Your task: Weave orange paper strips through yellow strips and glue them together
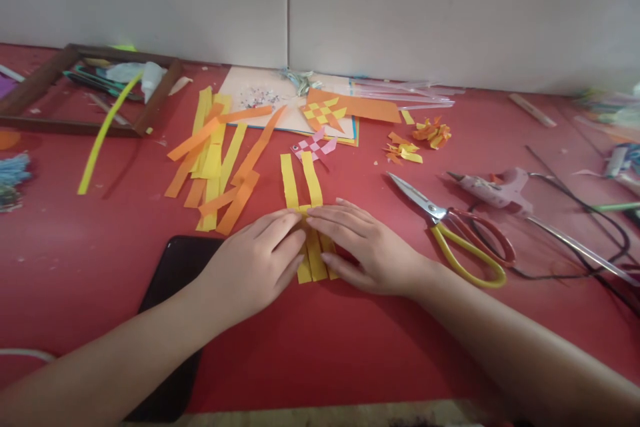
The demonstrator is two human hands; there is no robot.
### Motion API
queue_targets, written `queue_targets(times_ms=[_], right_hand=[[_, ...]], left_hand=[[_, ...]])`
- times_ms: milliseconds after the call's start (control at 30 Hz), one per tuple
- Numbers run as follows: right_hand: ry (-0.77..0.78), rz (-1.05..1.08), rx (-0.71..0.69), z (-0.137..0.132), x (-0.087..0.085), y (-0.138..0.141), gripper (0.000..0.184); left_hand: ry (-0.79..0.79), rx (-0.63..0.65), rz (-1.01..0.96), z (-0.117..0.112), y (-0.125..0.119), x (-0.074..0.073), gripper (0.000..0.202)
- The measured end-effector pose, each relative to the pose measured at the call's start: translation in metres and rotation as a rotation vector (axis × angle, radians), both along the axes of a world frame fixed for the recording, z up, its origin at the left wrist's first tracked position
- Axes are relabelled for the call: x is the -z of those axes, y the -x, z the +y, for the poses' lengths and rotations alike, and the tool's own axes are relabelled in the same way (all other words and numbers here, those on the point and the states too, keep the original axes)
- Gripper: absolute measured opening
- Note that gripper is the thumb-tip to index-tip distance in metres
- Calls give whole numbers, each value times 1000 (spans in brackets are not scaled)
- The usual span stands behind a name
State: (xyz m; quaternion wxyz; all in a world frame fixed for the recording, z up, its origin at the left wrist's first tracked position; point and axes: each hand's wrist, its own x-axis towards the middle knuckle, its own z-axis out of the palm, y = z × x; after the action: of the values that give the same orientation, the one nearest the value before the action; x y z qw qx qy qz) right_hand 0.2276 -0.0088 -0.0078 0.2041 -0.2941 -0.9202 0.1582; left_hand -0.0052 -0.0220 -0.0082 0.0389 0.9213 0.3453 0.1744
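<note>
Several yellow paper strips (pixel 315 259) lie on the red table in front of me, side by side, with a crosswise strip near the fingertips. Two strip ends stick out beyond my fingers. My left hand (pixel 257 257) presses on their left side, its fingers close together and bent. From the right, my right hand (pixel 367 247) holds the strips down with fingertips on top and the thumb lower at the right edge. The fingertips of both hands nearly meet. My fingers hide the middle of the strips.
Loose yellow and orange strips (pixel 213 167) lie at upper left, near a black phone (pixel 183 267). Beyond the hands are a pink woven paper fish (pixel 315 145) and an orange-yellow one (pixel 323 113). Scissors (pixel 435 210) and a glue gun (pixel 500 190) lie right; a wooden frame (pixel 65 125) lies left.
</note>
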Motion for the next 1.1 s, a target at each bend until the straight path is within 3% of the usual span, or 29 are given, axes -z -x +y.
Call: queue_targets(times_ms=[167, 400, 1100], right_hand=[[-87, 167, 99, 1, 2, -1, 39], [-99, 118, 154, 2, 9, -3, 28], [-133, 112, 138, 3, 8, 0, 24]], left_hand=[[-30, 9, 9, -1, 0, 1, 30], [-24, 1, 16, -1, 0, 2, 33], [-35, 4, 39, -1, 0, 0, 34]])
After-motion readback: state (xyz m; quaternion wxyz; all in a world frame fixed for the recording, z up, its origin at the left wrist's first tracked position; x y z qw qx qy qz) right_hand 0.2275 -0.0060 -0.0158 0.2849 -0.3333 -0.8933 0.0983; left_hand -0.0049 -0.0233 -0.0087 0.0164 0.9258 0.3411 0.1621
